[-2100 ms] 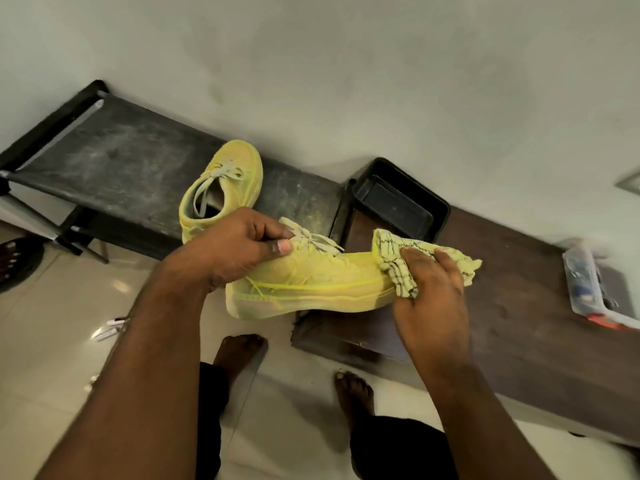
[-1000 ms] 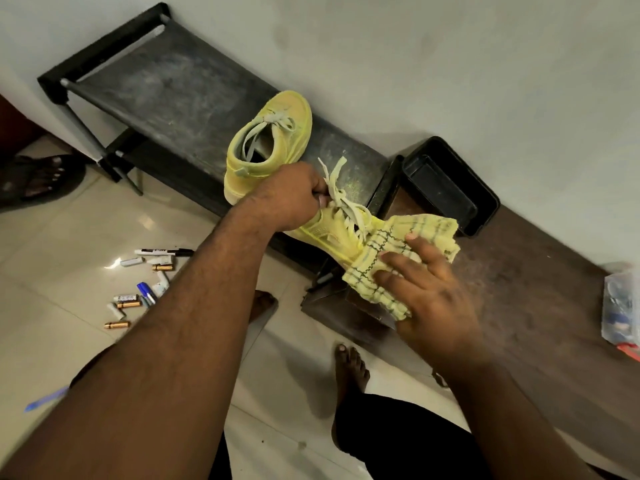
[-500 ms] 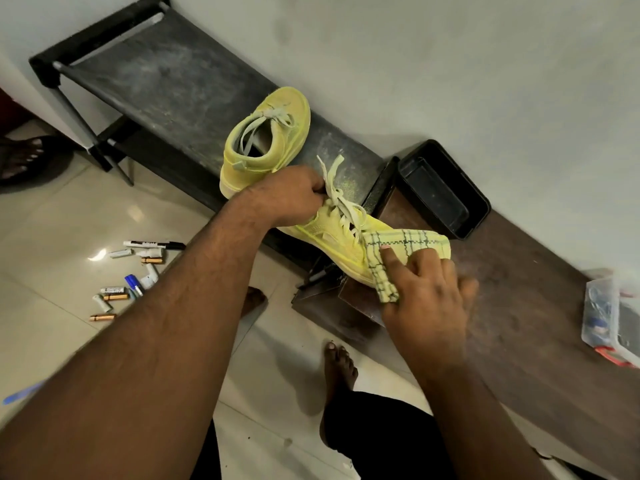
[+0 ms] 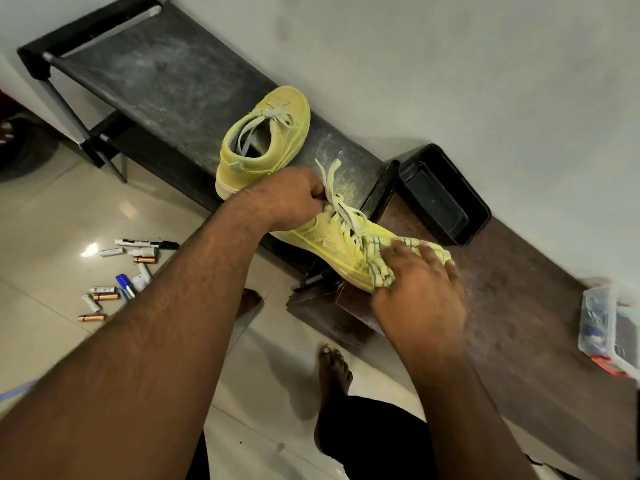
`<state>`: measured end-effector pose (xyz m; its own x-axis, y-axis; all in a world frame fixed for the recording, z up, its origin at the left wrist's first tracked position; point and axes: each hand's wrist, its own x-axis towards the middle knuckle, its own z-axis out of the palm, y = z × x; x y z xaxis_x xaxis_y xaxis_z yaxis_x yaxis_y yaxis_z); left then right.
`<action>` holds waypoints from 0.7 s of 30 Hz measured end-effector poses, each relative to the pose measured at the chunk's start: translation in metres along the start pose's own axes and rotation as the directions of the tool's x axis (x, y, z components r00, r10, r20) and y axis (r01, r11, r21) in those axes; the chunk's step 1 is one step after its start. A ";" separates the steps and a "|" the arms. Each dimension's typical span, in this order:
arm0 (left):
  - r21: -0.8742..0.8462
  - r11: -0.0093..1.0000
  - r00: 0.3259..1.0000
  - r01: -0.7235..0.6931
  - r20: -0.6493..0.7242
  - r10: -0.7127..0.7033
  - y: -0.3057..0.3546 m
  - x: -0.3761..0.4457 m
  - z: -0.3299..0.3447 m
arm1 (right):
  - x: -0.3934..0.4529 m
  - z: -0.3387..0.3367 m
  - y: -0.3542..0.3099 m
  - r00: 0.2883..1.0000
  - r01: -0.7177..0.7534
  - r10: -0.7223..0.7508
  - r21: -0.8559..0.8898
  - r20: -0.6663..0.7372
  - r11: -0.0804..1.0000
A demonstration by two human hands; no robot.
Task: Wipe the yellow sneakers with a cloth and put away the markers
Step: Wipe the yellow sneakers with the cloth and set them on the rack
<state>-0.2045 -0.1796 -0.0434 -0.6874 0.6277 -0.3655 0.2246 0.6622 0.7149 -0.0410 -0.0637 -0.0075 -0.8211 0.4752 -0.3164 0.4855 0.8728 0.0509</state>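
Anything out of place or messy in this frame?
Yes. Markers and batteries lie scattered loose on the floor tiles left of the bench, not put away. The black bench top looks dusty, with yellowish specks near the sneaker being wiped.

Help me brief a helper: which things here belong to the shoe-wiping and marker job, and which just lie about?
Job: yellow sneaker in the hands; second yellow sneaker on the rack; checked yellow cloth; markers on the floor.

Lying about: batteries among the markers; black plastic tray; clear plastic box.
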 end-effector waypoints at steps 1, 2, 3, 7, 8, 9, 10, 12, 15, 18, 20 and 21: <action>-0.008 1.000 1.000 -0.016 0.005 0.016 -0.001 -0.001 -0.001 | 0.009 0.000 -0.004 1.000 -0.018 0.018 0.018 -0.015 1.000; -0.017 1.000 1.000 -0.026 0.004 0.026 -0.002 -0.002 -0.001 | 0.020 0.000 -0.008 0.998 -0.037 0.039 0.055 -0.041 0.998; -0.023 0.999 1.000 -0.030 0.000 0.030 -0.003 -0.002 -0.001 | 0.030 0.000 -0.012 0.996 -0.055 0.062 0.104 -0.069 0.993; 0.001 0.999 0.999 -0.034 -0.018 0.034 -0.002 -0.001 0.001 | 0.036 -0.005 -0.017 0.994 -0.047 0.066 0.200 -0.088 0.979; 0.006 1.000 0.999 -0.030 -0.022 0.031 -0.002 0.000 0.001 | 0.028 -0.007 -0.015 0.997 -0.017 0.030 0.190 -0.067 0.982; 0.004 1.000 0.999 -0.026 -0.024 0.026 -0.001 0.001 0.001 | 0.018 -0.008 -0.012 0.999 0.020 -0.012 0.158 -0.049 0.987; 0.000 1.000 1.000 -0.022 -0.023 0.021 -0.001 0.002 0.002 | 0.008 -0.009 -0.006 0.998 0.053 -0.050 0.119 -0.030 0.991; -0.005 1.000 1.000 -0.017 -0.019 0.017 -0.001 0.002 0.002 | -0.004 -0.012 0.009 0.996 0.082 -0.081 0.031 -0.021 0.996; -0.030 0.999 1.000 -0.023 -0.015 0.023 -0.001 0.000 0.000 | 0.008 -0.021 0.026 0.989 0.025 -0.024 0.005 -0.144 1.000; -0.044 0.999 1.000 -0.023 -0.020 0.022 0.000 -0.001 0.000 | 0.028 -0.016 0.020 0.979 0.121 -0.095 0.135 -0.181 0.983; -0.023 1.000 0.999 -0.018 -0.033 0.018 -0.001 -0.001 0.001 | 0.032 -0.004 0.013 0.971 0.230 -0.217 0.139 -0.100 0.963; -0.014 1.000 0.999 -0.014 -0.035 0.014 -0.001 0.000 0.002 | 0.031 -0.001 0.012 0.965 0.257 -0.249 0.117 -0.079 0.959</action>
<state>-0.2036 -0.1795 -0.0448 -0.7078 0.6221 -0.3345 0.2247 0.6473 0.7284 -0.0607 -0.0379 -0.0161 -0.9371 0.2504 -0.2430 0.2899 0.9463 -0.1428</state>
